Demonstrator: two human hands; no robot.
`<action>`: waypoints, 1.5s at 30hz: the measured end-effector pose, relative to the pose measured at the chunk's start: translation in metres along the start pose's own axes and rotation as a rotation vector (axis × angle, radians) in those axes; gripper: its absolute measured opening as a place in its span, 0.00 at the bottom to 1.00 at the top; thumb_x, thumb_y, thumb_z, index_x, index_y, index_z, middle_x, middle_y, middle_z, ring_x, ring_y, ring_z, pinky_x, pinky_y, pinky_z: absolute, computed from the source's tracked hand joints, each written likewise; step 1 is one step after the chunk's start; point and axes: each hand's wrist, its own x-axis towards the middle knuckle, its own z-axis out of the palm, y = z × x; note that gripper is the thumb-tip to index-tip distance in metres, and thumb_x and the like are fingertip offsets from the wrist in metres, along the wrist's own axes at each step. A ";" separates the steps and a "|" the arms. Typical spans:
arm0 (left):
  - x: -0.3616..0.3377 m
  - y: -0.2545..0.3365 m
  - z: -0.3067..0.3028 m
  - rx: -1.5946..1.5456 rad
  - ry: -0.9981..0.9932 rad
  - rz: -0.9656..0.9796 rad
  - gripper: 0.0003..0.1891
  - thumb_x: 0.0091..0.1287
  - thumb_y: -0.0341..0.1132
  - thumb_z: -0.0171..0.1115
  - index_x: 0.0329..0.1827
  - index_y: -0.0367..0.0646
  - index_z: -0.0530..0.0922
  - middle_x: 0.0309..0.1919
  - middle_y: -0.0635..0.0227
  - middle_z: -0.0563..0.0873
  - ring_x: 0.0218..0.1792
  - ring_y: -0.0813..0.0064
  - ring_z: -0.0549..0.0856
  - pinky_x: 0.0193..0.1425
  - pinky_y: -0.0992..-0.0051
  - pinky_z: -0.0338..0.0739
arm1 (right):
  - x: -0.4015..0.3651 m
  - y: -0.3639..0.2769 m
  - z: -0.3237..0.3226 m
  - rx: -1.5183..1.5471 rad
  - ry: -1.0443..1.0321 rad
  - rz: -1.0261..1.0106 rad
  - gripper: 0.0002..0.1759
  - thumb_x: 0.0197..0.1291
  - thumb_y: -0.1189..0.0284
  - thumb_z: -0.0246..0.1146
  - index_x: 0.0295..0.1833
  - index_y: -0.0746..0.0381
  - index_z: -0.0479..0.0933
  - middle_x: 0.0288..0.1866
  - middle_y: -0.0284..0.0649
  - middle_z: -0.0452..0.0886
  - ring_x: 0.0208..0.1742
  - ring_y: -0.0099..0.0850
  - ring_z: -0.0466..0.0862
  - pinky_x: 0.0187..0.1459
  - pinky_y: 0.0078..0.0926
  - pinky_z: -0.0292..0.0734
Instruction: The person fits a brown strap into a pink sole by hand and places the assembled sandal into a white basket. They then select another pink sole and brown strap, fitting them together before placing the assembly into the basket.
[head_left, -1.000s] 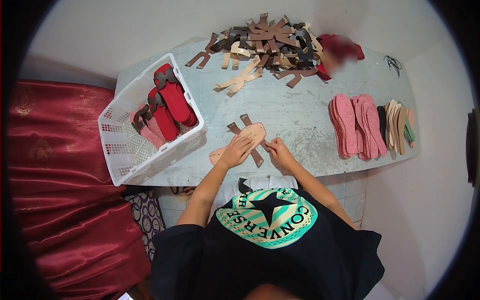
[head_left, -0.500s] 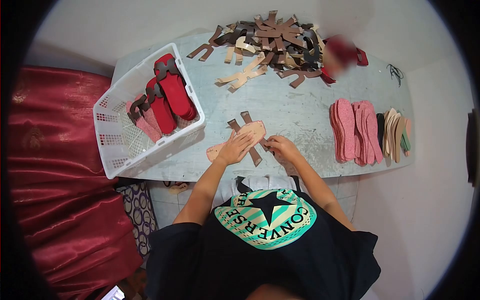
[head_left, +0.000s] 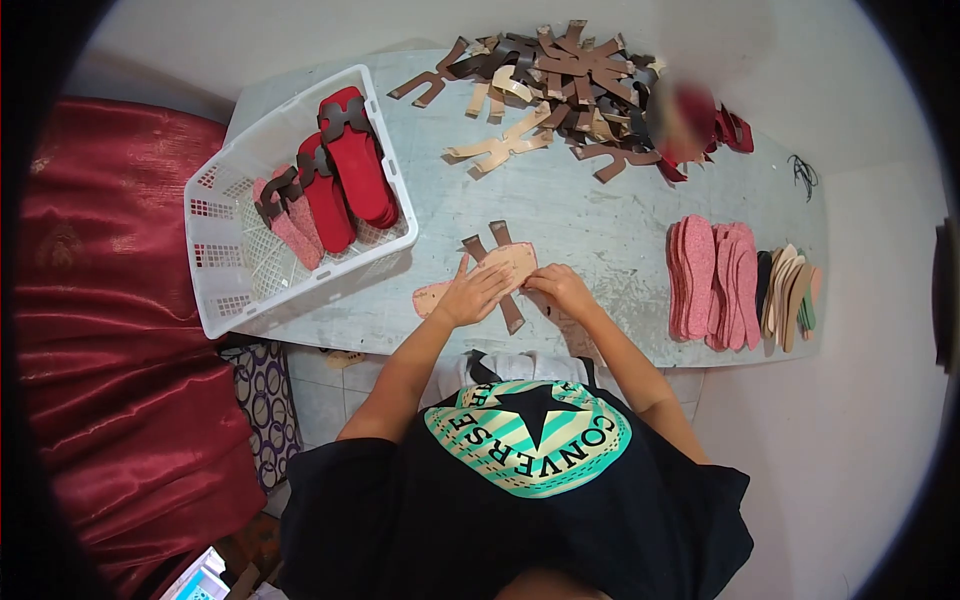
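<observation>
Under the open, flat left hand (head_left: 474, 295), at four o'clock from the basket (head_left: 403, 190): a sole (head_left: 521, 261) over a strap (head_left: 510, 318). Likely light, bendy; best gripped by its edges. At its three-o'clock edge, closed right hand (head_left: 562, 288), contents unclear.

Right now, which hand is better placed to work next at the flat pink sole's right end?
Probably the right hand: its fingers are at that end; the left hand lies flat on the sole.

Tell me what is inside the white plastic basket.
Inside the white plastic basket, red soles with dark brown straps and pink speckled soles lie on the mesh bottom. Whatever the stacks cover stays unseen.
</observation>
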 end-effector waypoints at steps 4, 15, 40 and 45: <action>0.001 0.000 -0.001 -0.024 0.020 0.008 0.19 0.65 0.41 0.52 0.60 0.54 0.73 0.60 0.71 0.73 0.63 0.68 0.69 0.68 0.40 0.38 | 0.013 0.004 -0.001 0.044 0.001 0.051 0.10 0.47 0.75 0.63 0.38 0.54 0.80 0.39 0.29 0.80 0.41 0.31 0.77 0.44 0.29 0.68; 0.002 -0.002 -0.002 -0.051 -0.026 0.022 0.20 0.65 0.40 0.51 0.62 0.56 0.71 0.61 0.72 0.71 0.65 0.68 0.66 0.67 0.39 0.43 | 0.030 0.005 0.024 0.023 0.117 0.236 0.06 0.50 0.71 0.64 0.36 0.51 0.80 0.37 0.25 0.79 0.40 0.28 0.74 0.43 0.31 0.59; 0.001 -0.004 0.002 -0.009 -0.050 0.048 0.21 0.65 0.41 0.52 0.62 0.55 0.70 0.62 0.71 0.70 0.64 0.69 0.67 0.68 0.41 0.42 | 0.022 -0.007 0.047 -0.009 0.325 0.343 0.09 0.49 0.75 0.62 0.38 0.58 0.78 0.44 0.35 0.74 0.47 0.37 0.70 0.48 0.35 0.59; 0.000 -0.004 0.002 -0.013 -0.029 0.062 0.21 0.64 0.41 0.52 0.61 0.54 0.71 0.62 0.71 0.71 0.64 0.69 0.67 0.68 0.41 0.42 | 0.023 -0.008 0.044 -0.019 0.330 0.353 0.08 0.50 0.72 0.63 0.38 0.58 0.77 0.46 0.38 0.72 0.49 0.39 0.68 0.49 0.37 0.58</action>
